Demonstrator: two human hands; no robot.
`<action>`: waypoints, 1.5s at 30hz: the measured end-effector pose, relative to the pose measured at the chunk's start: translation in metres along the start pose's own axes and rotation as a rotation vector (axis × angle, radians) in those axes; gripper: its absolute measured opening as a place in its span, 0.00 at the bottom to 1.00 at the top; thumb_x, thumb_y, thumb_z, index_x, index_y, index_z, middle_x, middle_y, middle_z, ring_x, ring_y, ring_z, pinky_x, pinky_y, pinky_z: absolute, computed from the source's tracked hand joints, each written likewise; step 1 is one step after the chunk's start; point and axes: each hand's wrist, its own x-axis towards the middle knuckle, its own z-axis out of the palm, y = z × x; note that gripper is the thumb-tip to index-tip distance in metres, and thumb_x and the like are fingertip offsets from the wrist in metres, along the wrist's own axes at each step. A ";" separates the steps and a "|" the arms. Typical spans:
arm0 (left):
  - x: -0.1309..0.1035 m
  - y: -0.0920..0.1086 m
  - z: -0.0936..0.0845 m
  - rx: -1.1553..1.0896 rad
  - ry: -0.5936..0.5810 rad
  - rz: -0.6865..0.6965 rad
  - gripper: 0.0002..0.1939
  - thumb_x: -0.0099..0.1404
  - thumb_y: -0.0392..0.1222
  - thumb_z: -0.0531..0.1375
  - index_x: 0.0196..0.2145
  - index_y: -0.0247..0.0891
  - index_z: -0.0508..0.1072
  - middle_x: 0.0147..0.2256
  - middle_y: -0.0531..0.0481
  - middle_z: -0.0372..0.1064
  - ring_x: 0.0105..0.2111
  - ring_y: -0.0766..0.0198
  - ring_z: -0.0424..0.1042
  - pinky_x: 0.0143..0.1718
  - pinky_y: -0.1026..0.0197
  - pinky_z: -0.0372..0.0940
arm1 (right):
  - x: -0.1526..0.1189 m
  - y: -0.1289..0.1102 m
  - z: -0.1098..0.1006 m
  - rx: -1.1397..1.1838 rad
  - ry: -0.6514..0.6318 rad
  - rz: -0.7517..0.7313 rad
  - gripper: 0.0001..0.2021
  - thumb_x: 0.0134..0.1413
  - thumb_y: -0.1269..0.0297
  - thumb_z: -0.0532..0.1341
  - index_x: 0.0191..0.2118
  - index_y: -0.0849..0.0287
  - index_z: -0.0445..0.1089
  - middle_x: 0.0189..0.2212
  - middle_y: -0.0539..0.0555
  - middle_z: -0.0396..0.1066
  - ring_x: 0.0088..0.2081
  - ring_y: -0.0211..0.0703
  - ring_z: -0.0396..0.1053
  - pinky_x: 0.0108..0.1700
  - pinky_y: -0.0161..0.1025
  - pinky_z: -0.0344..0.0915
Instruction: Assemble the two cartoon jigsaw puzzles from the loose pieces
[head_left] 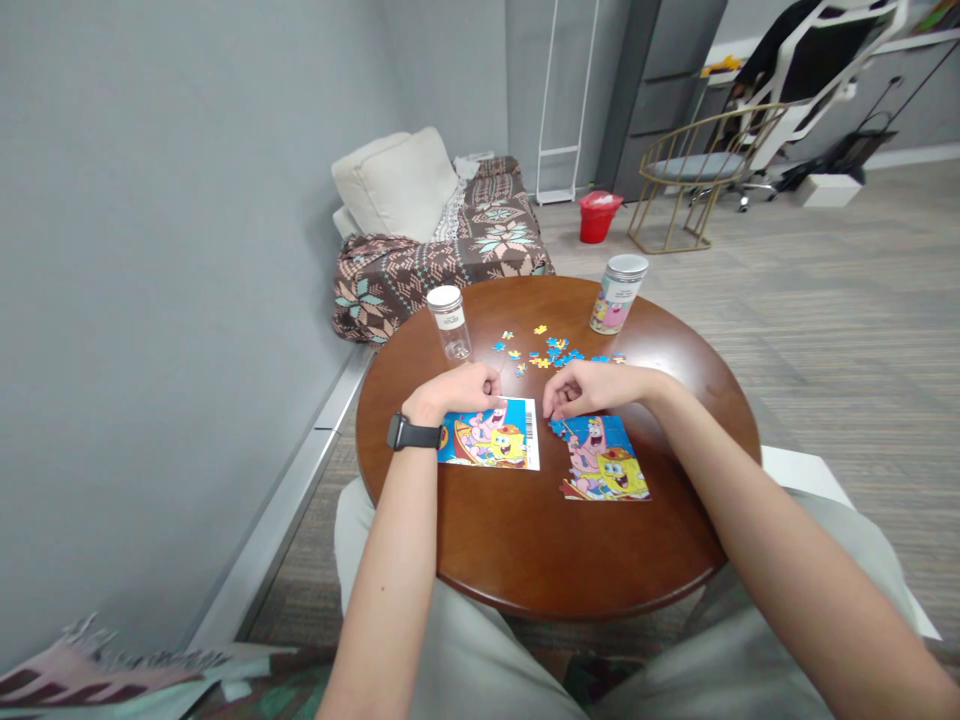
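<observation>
My left hand (471,386), with a dark watch (409,433) at its wrist, rests over the top edge of a cartoon picture card (487,440). Its fingers are curled, and nothing shows in them. My right hand (581,388) reaches in from the right, its fingertips pinched together at the upper left corner of a partly joined jigsaw puzzle (607,460). A blue puzzle piece (557,427) shows right under those fingertips. The joined part shows a pink and a yellow character, with an uneven left edge. Beyond both hands lie several loose puzzle pieces (555,350), blue and yellow.
On the round brown table (525,550) stand a clear jar (454,335) with a white lid, back left, and a printed can (618,295), back right. A patterned sofa (480,230), a red bin (598,218) and a gold wire chair (694,170) are beyond. A grey wall runs along the left.
</observation>
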 end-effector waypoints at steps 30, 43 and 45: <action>-0.001 0.003 -0.002 0.022 -0.027 0.011 0.11 0.55 0.48 0.59 0.26 0.37 0.67 0.23 0.55 0.63 0.22 0.69 0.58 0.24 0.64 0.51 | 0.001 0.003 -0.003 -0.041 0.144 -0.050 0.11 0.47 0.60 0.63 0.33 0.64 0.74 0.25 0.50 0.71 0.27 0.36 0.64 0.32 0.35 0.59; 0.000 0.001 -0.002 0.032 -0.027 0.009 0.10 0.56 0.48 0.59 0.26 0.37 0.67 0.23 0.55 0.61 0.23 0.68 0.57 0.24 0.63 0.51 | 0.000 0.007 -0.003 0.003 0.044 -0.044 0.14 0.47 0.57 0.65 0.34 0.64 0.74 0.24 0.51 0.71 0.25 0.35 0.64 0.30 0.34 0.59; 0.001 0.001 -0.001 0.031 -0.028 0.007 0.10 0.56 0.48 0.59 0.26 0.38 0.67 0.23 0.56 0.61 0.23 0.68 0.57 0.24 0.63 0.51 | -0.001 0.006 -0.003 -0.001 0.039 -0.048 0.14 0.47 0.57 0.65 0.34 0.64 0.75 0.23 0.51 0.72 0.25 0.35 0.64 0.30 0.34 0.59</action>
